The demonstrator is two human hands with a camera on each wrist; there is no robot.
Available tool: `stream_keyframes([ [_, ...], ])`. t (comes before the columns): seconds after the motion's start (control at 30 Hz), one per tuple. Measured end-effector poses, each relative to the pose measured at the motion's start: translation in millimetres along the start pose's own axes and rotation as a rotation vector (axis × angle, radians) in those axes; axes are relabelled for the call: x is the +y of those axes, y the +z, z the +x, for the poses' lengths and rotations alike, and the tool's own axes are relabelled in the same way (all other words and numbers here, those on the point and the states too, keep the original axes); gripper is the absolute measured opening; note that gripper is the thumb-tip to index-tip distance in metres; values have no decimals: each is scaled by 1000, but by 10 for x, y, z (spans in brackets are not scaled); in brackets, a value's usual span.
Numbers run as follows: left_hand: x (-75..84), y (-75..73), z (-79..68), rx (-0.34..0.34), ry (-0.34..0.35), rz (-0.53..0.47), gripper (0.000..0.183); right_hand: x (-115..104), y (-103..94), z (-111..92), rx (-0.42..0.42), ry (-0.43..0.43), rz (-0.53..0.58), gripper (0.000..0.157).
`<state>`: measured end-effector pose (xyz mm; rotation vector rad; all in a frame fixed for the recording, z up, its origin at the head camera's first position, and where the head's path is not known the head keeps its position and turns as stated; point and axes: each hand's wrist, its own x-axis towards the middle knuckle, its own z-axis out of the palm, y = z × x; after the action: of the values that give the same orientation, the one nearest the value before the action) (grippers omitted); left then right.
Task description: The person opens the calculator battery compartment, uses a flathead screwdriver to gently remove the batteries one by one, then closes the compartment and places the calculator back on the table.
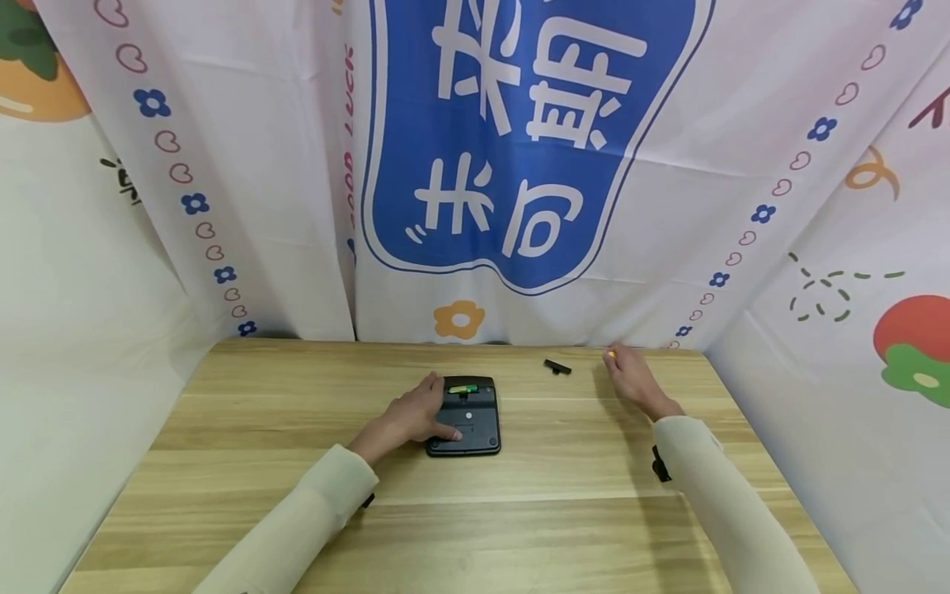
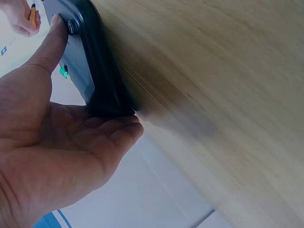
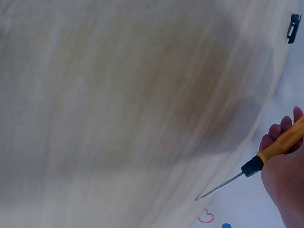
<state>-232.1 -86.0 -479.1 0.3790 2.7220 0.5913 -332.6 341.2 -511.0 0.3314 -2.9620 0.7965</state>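
A flat black device [image 1: 475, 425], its kind not clear, lies on the table with its underside up. In its open compartment sits a green battery [image 1: 463, 389]. My left hand [image 1: 416, 412] grips the device at its left side; in the left wrist view the thumb [image 2: 54, 40] lies on the underside and the fingers are against one edge. At the table's back right, my right hand [image 1: 634, 379] holds a screwdriver [image 3: 280, 145] by its orange handle, the thin metal shaft pointing out past the fingers. Between device and right hand lies a small black battery cover [image 1: 558, 367].
The wooden table [image 1: 297, 412] meets a printed white cloth [image 1: 297, 272] hanging along its back edge. White cloth sides [image 1: 816, 396] stand left and right.
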Motion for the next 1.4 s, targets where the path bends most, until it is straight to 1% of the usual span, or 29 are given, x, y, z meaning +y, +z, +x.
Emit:
stream_keyframes([
  [0.1, -1, -1, 0, 0, 0, 7, 108, -2, 29, -4, -9, 4, -14, 29],
  [0.27, 0, 5, -3, -8, -3, 6, 108, -3, 65, -6, -2, -14, -21, 30],
  [0.57, 2, -5, 3, -4, -4, 9, 108, -24, 118, 5, 48, -108, -68, 23],
  [0.77, 3, -6, 3, -9, -3, 5, 108, -26, 140, -14, 25, -70, -75, 30],
  [0.83, 3, -12, 3, -8, -2, 4, 109, -25, 148, -16, 18, -57, -74, 30],
  [0.93, 5, -18, 3, -7, -2, 4, 109, -21, 163, -16, 32, -71, -72, 26],
  [1.13, 9, -16, -6, -16, -5, -6, 108, -1, 196, -29, 64, -126, -86, 18],
  [1.3, 14, -10, -19, -14, 0, -16, 108, 7, 218, -36, 57, -133, -99, 18],
  [1.4, 11, -8, -17, -13, -1, -18, 109, 4, 224, -36, 35, -117, -97, 19],
])
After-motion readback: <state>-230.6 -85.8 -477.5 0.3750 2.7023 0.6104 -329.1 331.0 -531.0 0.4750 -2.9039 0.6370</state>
